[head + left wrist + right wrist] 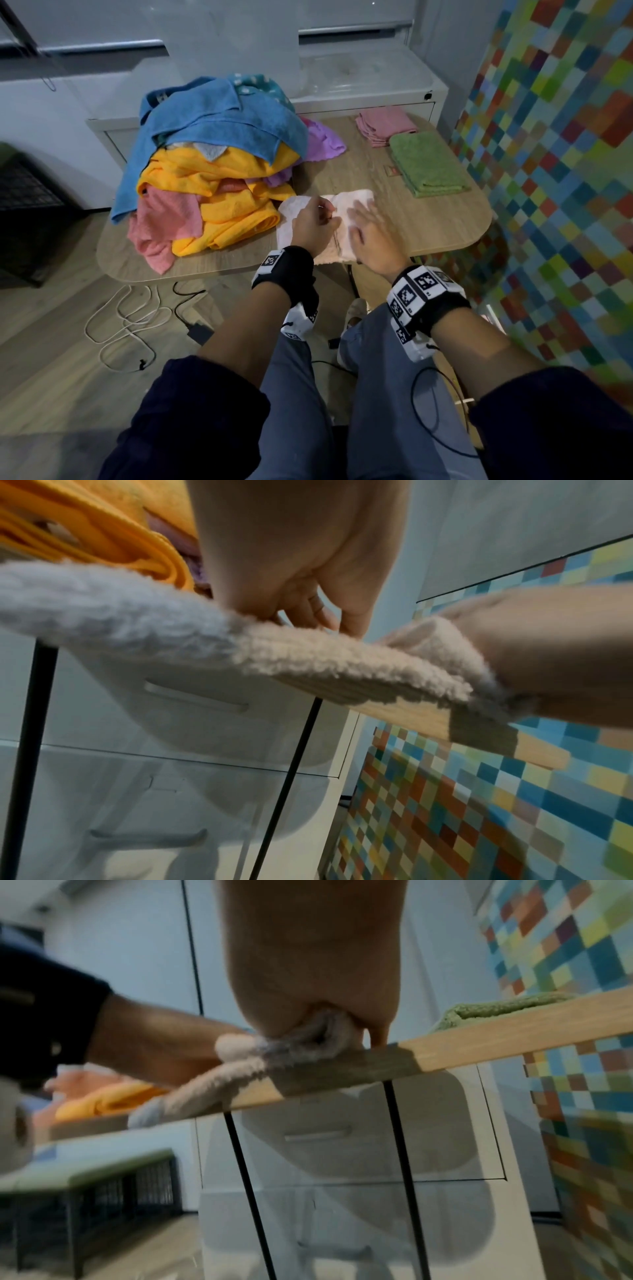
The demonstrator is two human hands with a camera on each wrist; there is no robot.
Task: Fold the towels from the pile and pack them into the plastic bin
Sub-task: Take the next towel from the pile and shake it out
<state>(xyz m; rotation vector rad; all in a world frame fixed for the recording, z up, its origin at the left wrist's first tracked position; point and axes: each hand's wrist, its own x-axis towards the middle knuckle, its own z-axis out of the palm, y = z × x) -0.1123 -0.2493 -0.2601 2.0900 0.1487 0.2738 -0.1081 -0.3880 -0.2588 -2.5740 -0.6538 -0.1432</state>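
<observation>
A pale pink-white towel (291,219) lies partly folded at the table's front edge, its near end hanging slightly over. My left hand (317,219) sits on its middle with fingers curled down and pinches a fold (315,610). My right hand (368,222) lies flat on the towel's right half with fingers spread, and its palm (308,988) presses a bunched fold. The fluffy towel (325,664) fills the left wrist view. The pile (219,137) of blue, yellow, pink and purple towels stands just left of my hands. The clear plastic bin (359,68) sits behind the table.
A folded green towel (428,164) and folded pink towels (383,125) lie at the right back of the wooden table (428,222). A white cabinet stands behind it, a chequered wall to the right. Cables lie on the floor to the left, by a dark crate.
</observation>
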